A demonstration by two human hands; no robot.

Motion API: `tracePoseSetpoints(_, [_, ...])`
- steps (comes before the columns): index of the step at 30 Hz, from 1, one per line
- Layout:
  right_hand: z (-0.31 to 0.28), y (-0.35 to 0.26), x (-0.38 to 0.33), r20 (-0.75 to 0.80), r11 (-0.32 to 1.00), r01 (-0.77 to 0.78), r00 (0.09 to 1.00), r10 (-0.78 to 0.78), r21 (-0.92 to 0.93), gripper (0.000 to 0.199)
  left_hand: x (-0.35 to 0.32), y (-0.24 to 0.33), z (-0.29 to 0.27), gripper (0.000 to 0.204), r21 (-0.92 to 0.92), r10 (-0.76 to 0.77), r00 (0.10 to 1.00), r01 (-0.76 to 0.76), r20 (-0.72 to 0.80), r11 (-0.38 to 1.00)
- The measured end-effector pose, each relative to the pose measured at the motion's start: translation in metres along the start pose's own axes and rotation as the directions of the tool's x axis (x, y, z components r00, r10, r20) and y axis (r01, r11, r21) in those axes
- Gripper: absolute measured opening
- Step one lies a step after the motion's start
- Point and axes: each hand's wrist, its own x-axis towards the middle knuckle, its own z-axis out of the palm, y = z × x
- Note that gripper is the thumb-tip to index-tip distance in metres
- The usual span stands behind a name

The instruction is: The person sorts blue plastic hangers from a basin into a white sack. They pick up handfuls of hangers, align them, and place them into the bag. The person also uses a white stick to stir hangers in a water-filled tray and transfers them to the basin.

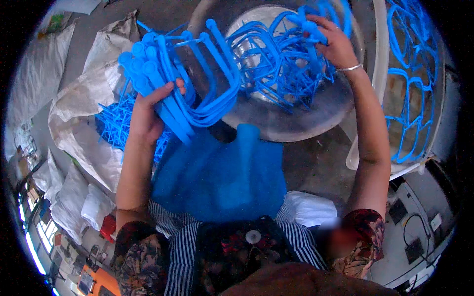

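So the left hand has a fat bunch of bright blue, bent plastic pieces with round disc-like ends, thumb across the front and fingers curled round behind. The bunch is tilted, disc ends up toward the upper left, and its curved arms stick out to the right over the near-left rim of a big round grey, see-through tub.

Right hand is up at the far right part of that tub, fingers bent around some blue plastic loops. Can't tell how many it's got, they overlap the tangled heap of blue plastic pieces sitting inside. There's a silver-coloured bangle on that wrist.

Left of the left forearm, a crumpled whitish woven sack lies open around a pile of thin blue plastic sticks. Plain blue cloth covers the lap, and over on the right a pale-rimmed container holds more blue plastic loops and frames.
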Motion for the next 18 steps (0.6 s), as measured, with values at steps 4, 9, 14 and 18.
tracePoseSetpoints(4, [-0.054, -0.041, 0.015, -0.048, 0.956, -0.199, 0.980, 0.193, -0.217, 0.023, -0.001, -0.002, -0.002, 0.032, 0.007, -0.004, 1.000, 0.004, 0.018, 1.000])
tracePoseSetpoints(9, [-0.078, -0.053, 0.015, 0.020, 0.794, 0.047, 0.999, -0.044, -0.606, 0.043, -0.007, 0.000, 0.009, 0.031, 0.034, -0.006, 1.000, 0.006, 0.007, 0.999])
tracePoseSetpoints(14, [-0.091, -0.056, 0.010, 0.222, 0.846, -0.105, 0.941, 0.254, -0.523, 0.044, -0.011, -0.001, 0.012, 0.032, 0.014, -0.029, 0.998, 0.028, 0.060, 1.000])
tracePoseSetpoints(18, [-0.120, -0.081, 0.006, 0.083, 0.829, -0.468, 0.855, 0.513, -0.307, 0.043, -0.021, -0.001, 0.018, 0.033, 0.002, -0.040, 0.998, 0.040, 0.052, 0.999])
